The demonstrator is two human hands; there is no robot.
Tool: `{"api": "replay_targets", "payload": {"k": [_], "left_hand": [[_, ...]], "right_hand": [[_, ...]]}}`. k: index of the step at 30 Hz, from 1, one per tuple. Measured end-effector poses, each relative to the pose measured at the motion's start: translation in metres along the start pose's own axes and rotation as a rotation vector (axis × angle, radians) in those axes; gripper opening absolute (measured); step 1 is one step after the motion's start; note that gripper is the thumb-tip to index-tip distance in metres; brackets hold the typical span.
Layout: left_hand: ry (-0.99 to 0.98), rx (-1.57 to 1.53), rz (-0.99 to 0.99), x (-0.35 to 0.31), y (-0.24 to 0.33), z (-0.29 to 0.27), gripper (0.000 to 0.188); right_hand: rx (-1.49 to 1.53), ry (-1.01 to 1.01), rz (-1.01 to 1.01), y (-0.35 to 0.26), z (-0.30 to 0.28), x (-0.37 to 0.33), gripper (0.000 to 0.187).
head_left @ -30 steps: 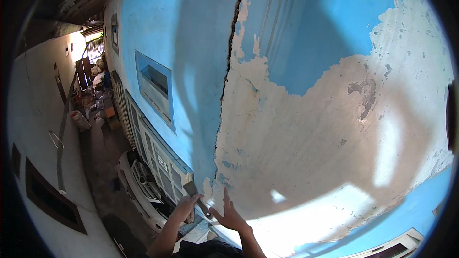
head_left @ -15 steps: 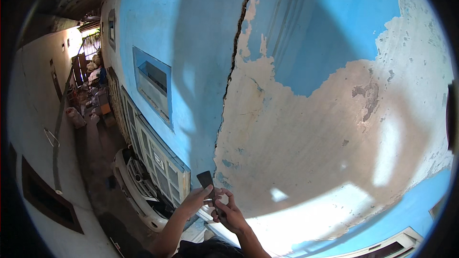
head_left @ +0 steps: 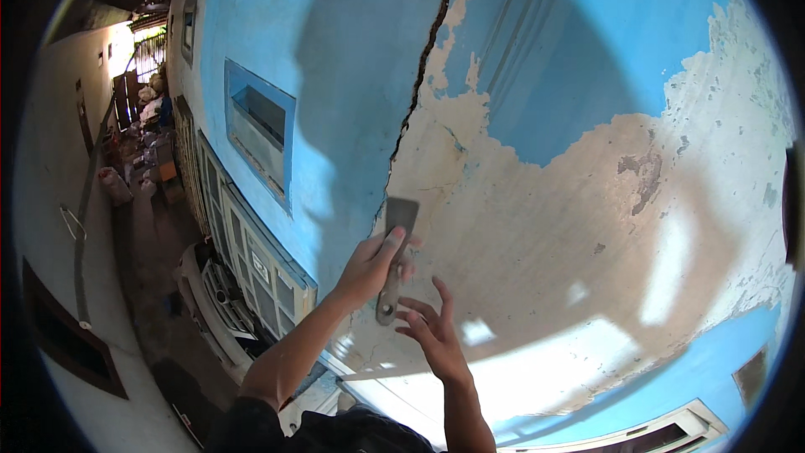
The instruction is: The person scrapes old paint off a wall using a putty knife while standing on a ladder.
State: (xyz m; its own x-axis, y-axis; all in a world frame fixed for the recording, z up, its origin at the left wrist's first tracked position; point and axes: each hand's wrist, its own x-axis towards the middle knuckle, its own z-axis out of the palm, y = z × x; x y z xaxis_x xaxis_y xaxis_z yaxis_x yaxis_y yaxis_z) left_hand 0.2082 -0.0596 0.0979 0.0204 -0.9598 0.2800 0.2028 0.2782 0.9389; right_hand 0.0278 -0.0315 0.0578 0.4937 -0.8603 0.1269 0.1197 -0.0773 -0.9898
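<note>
My left hand (head_left: 366, 267) grips a putty knife (head_left: 402, 213) by its handle, thumb along the front. Its wide grey blade points up, and the handle's holed end points down. Just right of that end is my right hand (head_left: 439, 344), fingers spread and holding nothing; whether a fingertip brushes the handle I cannot tell. Before both hands rises a blue painted wall (head_left: 558, 75) with a large peeled patch of bare plaster (head_left: 537, 260). A long dark crack (head_left: 417, 84) runs down it toward the blade.
To the left, a small blue-framed window (head_left: 260, 130) sits above white-framed panes (head_left: 251, 256). Below them a pale car (head_left: 201, 310) stands in a narrow alley, with heaped bags (head_left: 116, 186) farther back. A pipe (head_left: 81, 268) runs along the opposite wall.
The putty knife has risen up the wall and slightly right in my left hand. My right hand has come off the handle and opened beside it. The view has shifted a little.
</note>
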Motion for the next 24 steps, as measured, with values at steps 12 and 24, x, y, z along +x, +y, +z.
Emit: {"api": "replay_targets", "payload": {"k": [12, 24], "left_hand": [[-0.228, -0.24, 0.054, 0.056, 0.068, 0.021, 0.057], [-0.177, -0.53, 0.093, 0.102, 0.083, 0.035, 0.046]], "right_hand": [[0.377, 0.001, -0.235, -0.085, 0.015, 0.071, 0.032], [0.456, -0.026, -0.232, -0.14, 0.028, 0.117, 0.045]]}}
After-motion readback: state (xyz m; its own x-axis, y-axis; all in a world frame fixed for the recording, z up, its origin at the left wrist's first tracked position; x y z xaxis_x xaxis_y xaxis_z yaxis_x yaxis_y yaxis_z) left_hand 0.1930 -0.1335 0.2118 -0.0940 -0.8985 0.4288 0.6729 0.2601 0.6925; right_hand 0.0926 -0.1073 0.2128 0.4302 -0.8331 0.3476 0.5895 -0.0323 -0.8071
